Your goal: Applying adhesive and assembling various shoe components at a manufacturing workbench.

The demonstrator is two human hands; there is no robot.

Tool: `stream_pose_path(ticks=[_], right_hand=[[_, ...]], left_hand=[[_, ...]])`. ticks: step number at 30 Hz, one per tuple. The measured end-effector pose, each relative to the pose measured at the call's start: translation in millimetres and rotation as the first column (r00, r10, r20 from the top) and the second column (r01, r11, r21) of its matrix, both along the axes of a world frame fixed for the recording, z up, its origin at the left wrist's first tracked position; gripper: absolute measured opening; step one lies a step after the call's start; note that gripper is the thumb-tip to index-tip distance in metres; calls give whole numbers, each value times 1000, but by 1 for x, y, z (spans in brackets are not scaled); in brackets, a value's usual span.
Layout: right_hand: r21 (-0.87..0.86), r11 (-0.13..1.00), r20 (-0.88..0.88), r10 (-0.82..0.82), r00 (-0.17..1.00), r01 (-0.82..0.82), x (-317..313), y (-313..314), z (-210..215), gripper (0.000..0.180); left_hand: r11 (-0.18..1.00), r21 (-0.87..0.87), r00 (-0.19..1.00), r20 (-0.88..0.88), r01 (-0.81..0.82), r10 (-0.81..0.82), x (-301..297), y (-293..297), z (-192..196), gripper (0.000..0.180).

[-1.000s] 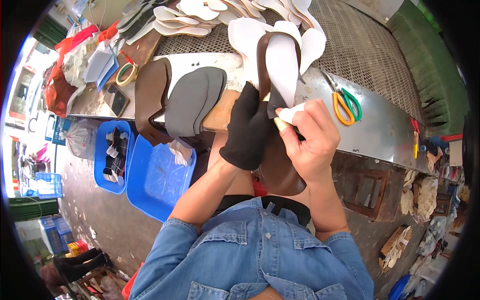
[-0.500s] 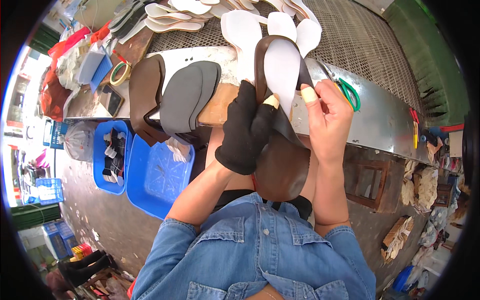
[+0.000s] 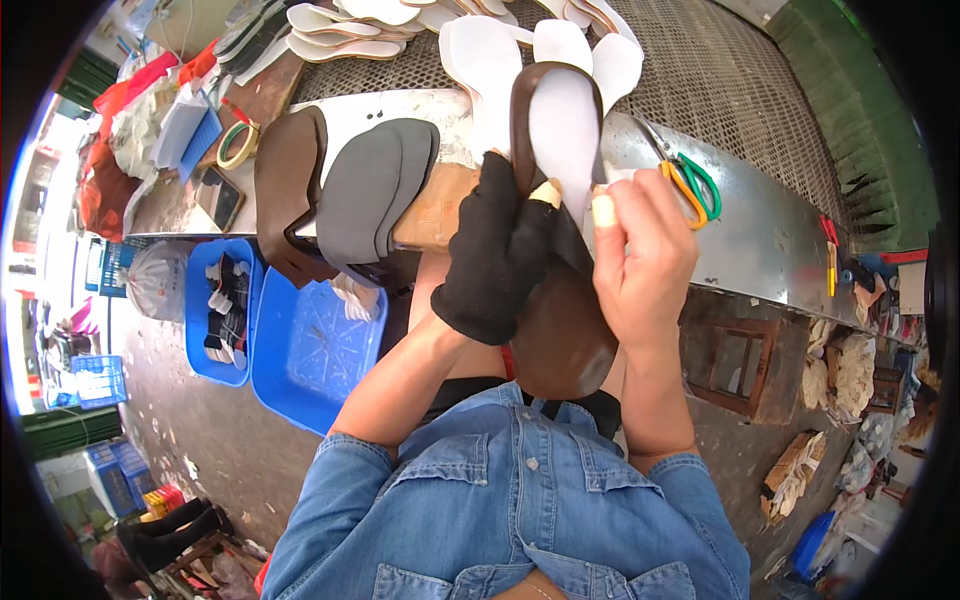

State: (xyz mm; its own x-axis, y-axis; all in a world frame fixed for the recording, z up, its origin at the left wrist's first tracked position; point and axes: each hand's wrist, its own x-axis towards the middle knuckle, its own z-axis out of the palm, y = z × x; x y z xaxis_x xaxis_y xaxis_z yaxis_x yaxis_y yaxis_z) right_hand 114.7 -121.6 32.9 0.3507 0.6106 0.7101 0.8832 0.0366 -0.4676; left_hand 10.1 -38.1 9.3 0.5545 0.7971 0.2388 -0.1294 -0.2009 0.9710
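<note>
A white insole lies on a shoe-sole-shaped piece of dark brown leather, whose edge stands folded up around the insole's far end. My left hand, in a black glove with a pale yellow cover on its bare thumb tip, grips the piece at its narrow middle. On the other side my right hand, bare but for a yellow thumb cover, has its fingers closed at the leather's right edge. Its fingertips are slightly blurred. The leather's near end hangs over my lap.
Brown leather pieces and grey sole-shaped pieces lie to the left. Scissors with green and orange handles rest on the metal bench edge. White insoles are piled on mesh behind. Blue tubs stand lower left.
My right hand has moved left and slightly down, and the leather flap on the right has folded in against the insole. The scissors behind are more exposed. My left hand keeps its grip.
</note>
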Motion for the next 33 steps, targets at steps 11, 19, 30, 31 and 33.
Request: stream_pose_path(ticks=[11,19,30,31,33], right_hand=[[27,969,-583,214,784,-245,14,11,-12,17],[240,934,-814,342,470,-264,9,-9,-25,30],[235,907,-913,330,241,-349,4,-14,-41,8],[235,909,-913,328,243,-344,8,-17,-42,8],[80,943,-936,183,301,-324,21,-18,-42,13]], left_hand=[[990,-18,990,12,140,-140,-3,0,7,30],[973,-223,987,-126,66,-96,-12,9,-2,42],[931,-323,982,-23,170,-187,-11,8,11,32],[930,-324,981,-23,175,-192,-14,12,10,32],[924,-189,931,-93,332,-354,-23,24,6,38]])
